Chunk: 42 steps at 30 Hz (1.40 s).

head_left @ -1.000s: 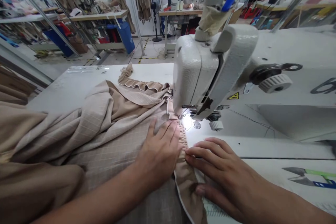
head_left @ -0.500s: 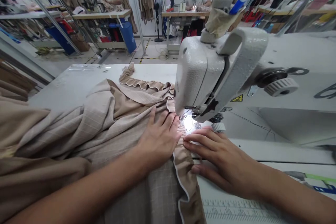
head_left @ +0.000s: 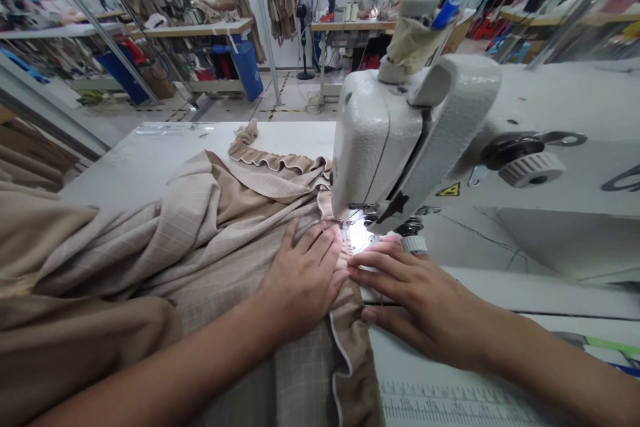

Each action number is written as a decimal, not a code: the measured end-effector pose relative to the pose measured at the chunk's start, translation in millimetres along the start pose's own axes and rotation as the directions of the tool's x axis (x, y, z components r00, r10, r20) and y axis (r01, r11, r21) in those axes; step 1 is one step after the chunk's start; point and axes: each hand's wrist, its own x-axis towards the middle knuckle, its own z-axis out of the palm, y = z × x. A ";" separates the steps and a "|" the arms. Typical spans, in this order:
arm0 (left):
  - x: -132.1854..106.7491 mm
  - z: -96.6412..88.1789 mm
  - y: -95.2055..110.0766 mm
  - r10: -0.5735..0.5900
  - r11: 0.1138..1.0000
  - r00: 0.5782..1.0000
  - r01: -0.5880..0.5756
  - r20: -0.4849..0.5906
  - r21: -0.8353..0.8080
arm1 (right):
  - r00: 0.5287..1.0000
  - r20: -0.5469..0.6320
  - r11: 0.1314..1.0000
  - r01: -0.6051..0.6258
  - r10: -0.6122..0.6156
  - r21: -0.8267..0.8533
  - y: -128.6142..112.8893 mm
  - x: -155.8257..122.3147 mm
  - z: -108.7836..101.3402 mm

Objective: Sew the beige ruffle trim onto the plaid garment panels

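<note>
L hand (head_left: 300,287) lies flat, fingers a little spread, pressing beige checked cloth (head_left: 225,260) on the white table (head_left: 165,140). R hand (head_left: 405,293) is flat too, fingertips on the gathered ruffle strip (head_left: 350,340) just beside L hand, no clear pinch. Cloth and ruffle lie in front of the sewing machine head (head_left: 370,147) and go toward the presser foot (head_left: 345,221). Foot and needle are partly hidden by machine head and lamp glare (head_left: 358,237), so exact position hard to see. Cloth pile is cut off by frame at left and bottom. Table ruler (head_left: 450,400) also cut off at bottom.
</note>
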 end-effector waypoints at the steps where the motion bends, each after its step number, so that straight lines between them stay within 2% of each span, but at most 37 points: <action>1: 0.8 -1.9 0.7 0.001 1.000 1.000 -0.001 -0.002 0.018 | 1.000 -0.007 1.000 0.007 -0.007 -0.007 1.0 0.3 0.6; 4: 1.0 -13.0 11.5 0.027 0.998 0.997 -0.023 -0.075 0.057 | 1.000 0.002 1.000 0.008 -0.008 -0.004 3.4 1.4 0.8; 6: -0.8 -21.3 24.1 0.026 1.000 0.994 -0.027 -0.110 -0.006 | 1.000 0.015 1.000 0.007 -0.008 0.027 5.1 2.9 -0.5; 10: -4.4 -25.8 40.8 0.006 0.995 1.000 -0.007 -0.013 -0.099 | 1.000 0.022 0.990 0.006 -0.009 0.144 12.5 6.9 -3.3; 12: -3.5 -23.0 38.2 0.027 0.997 1.000 -0.026 0.010 -0.071 | 0.999 -0.020 0.988 -0.025 0.028 0.150 19.1 7.5 -3.3; 16: 4.0 -19.1 19.4 0.085 0.992 0.994 -0.078 0.063 -0.103 | 0.975 -0.173 0.990 -0.136 0.141 0.042 34.0 2.4 -2.4; 18: 8.8 -20.3 9.4 0.044 0.976 0.996 -0.027 0.074 -0.215 | 0.962 -0.209 0.984 -0.179 0.172 -0.013 37.4 -1.7 -3.5; 21: 14.7 -25.6 -1.8 -0.093 0.871 0.979 0.169 0.182 -0.461 | 0.953 -0.242 0.979 -0.198 0.180 -0.052 30.4 -4.9 -5.3; 24: 18.2 -32.0 -7.3 -0.177 0.728 0.927 0.349 0.329 -0.590 | 0.971 -0.217 0.994 -0.108 0.104 -0.007 16.2 -2.0 -2.3; 26: 19.5 -34.8 -9.0 -0.186 0.670 0.908 0.396 0.375 -0.628 | 0.985 -0.164 0.998 -0.062 0.060 -0.008 14.5 0.2 1.4; 28: 20.3 -35.7 -10.4 -0.188 0.640 0.904 0.409 0.384 -0.650 | 0.978 -0.157 0.986 -0.148 0.134 -0.077 24.0 -0.8 2.7; 31: 21.1 -34.4 -13.2 -0.208 0.636 0.903 0.416 0.375 -0.650 | 0.904 -0.285 0.909 -0.376 0.318 -0.178 45.2 -9.1 -4.2; 32: 21.5 -33.8 -14.4 -0.212 0.638 0.901 0.421 0.378 -0.645 | 0.884 -0.326 0.895 -0.406 0.334 -0.186 48.3 -12.0 -7.6; 34: 22.4 -33.2 -16.9 -0.217 0.629 0.893 0.437 0.395 -0.642 | 0.897 -0.354 0.930 -0.335 0.265 -0.152 43.4 -14.3 -12.6; 36: 23.6 -33.4 -19.1 -0.221 0.602 0.881 0.461 0.419 -0.652 | 0.936 -0.331 0.983 -0.160 0.122 -0.089 27.1 -10.7 -12.0; 38: 24.8 -34.0 -20.5 -0.218 0.565 0.869 0.484 0.444 -0.669 | 0.960 -0.280 0.998 -0.019 0.000 -0.065 9.5 -3.5 -6.0; 40: 25.9 -34.2 -21.5 -0.210 0.525 0.861 0.498 0.462 -0.690 | 0.977 -0.211 0.994 0.009 -0.033 -0.111 -1.2 3.1 2.3; 42: 26.8 -33.6 -22.4 -0.206 0.488 0.859 0.506 0.470 -0.711 | 0.987 -0.158 0.987 -0.012 -0.014 -0.163 -3.8 6.4 9.2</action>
